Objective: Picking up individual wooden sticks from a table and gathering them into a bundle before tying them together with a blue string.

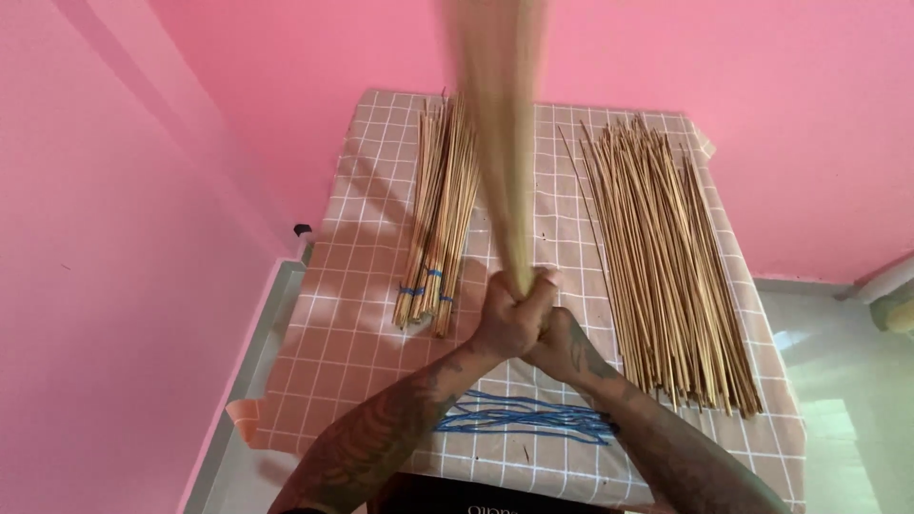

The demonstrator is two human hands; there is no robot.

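Gripping: left hand (509,319) and right hand (564,343) both wrapped tight around the lower end of a thick bundle of thin tan wooden sticks (500,143), hands pressed together, touching.
Bundle axis: long axis runs from the hands up and away toward the far edge of the table, near upright toward the camera; top end cut off by the upper picture edge.
Bundle place: above the middle of the table, between the two stick lots.
Blur: held bundle heavily smeared, single sticks not readable; can't tell if it's tied.
Table: covered by pinkish cloth with white grid lines (352,314).
Left side: smaller tied bundle of tan sticks with blue bands near its near end (440,224), lying flat, long axis near edge to far edge.
Right side: loose wide pile of tan sticks (666,266), same lie, fanned slightly.
Near edge: loose blue rubber bands or strings (524,419), partly hidden under the forearms.
Hidden: fingers of right hand mostly behind left hand.
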